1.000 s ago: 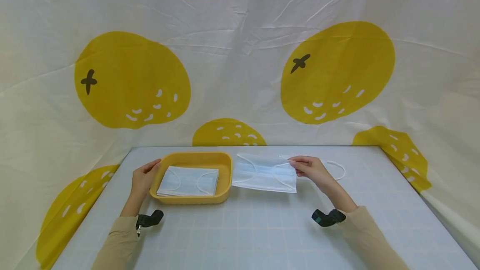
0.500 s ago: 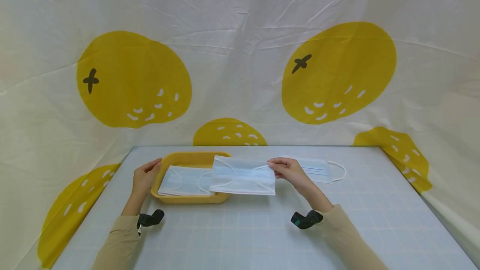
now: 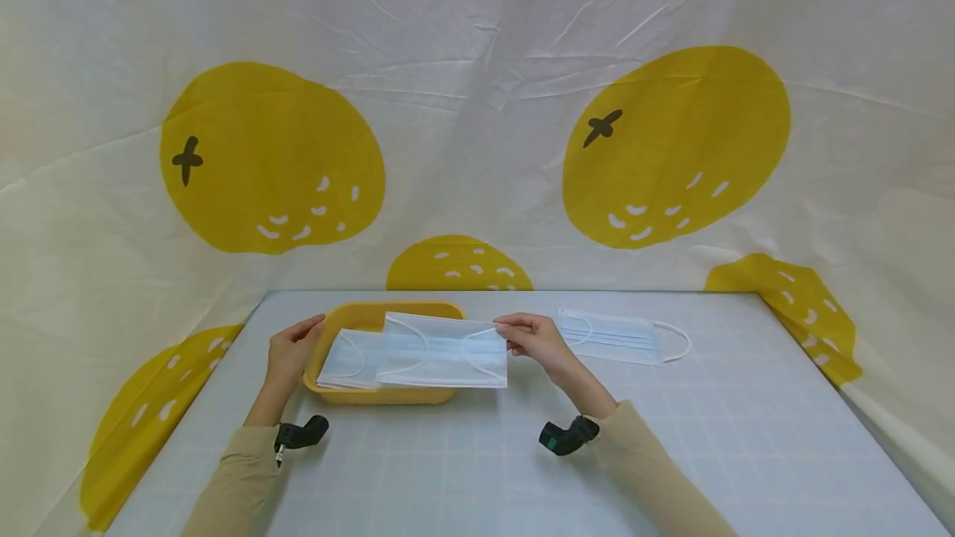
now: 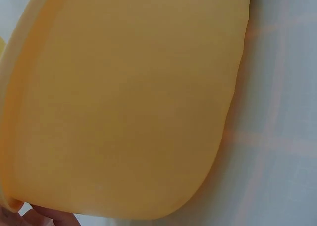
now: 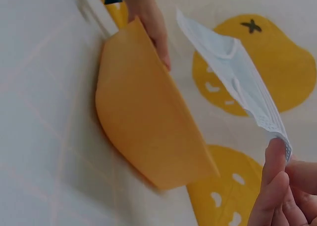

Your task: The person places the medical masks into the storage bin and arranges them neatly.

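Note:
A face mask (image 3: 440, 350) is pinched at its right end by my right hand (image 3: 540, 346). It is held above the yellow plastic basin (image 3: 418, 396), spanning its right part and reaching past its right rim. In the right wrist view the mask (image 5: 233, 67) stands clear of the basin (image 5: 143, 117), between thumb and fingers. Inside the basin lie other masks (image 3: 346, 359), partly covered by the held one. My left hand (image 3: 291, 355) grips the basin's left rim; only a few of its fingers (image 4: 54, 217) show in the left wrist view.
Another face mask (image 3: 615, 336) lies on the table to the right of my right hand, one ear loop stretched out. A pale blue checked cloth (image 3: 462, 471) covers the table. Behind it hangs a white curtain (image 3: 477, 147) printed with yellow fruit.
My right hand has carried the mask leftward, from beside the basin to above it. The mask lying on the table has come into fuller view. My left hand keeps its place on the rim.

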### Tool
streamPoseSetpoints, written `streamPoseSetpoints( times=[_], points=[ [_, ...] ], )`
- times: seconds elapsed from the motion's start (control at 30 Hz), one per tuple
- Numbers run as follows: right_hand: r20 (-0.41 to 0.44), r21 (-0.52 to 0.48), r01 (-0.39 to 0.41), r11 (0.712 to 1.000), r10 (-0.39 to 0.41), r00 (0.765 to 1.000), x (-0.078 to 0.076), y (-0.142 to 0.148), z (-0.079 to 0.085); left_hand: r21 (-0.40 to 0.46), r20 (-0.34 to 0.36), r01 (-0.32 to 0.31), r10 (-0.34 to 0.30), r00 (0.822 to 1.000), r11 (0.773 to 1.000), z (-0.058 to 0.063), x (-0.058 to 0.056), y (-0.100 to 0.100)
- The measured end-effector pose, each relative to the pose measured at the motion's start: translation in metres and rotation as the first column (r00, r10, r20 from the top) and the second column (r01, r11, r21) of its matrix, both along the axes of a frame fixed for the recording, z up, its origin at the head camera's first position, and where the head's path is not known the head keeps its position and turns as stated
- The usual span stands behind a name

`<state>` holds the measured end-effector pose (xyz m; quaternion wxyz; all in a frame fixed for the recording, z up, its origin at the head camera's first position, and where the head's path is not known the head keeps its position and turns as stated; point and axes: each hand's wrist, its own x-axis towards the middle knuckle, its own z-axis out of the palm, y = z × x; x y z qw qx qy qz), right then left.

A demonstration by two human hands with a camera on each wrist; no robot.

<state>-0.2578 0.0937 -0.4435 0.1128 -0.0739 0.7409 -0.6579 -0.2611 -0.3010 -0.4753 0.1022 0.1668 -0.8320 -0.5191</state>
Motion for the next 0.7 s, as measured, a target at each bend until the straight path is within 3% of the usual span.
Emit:
streamPoseSetpoints(
  times=[0.7],
  points=[
    [-0.083,0.088,-0.006,0.996,0.014,0.996,-0.014,-0.061,0.011,0.004,0.006,-0.004,0.004,1.0,1.0,0.001,-0.001,0.001]
  ],
)
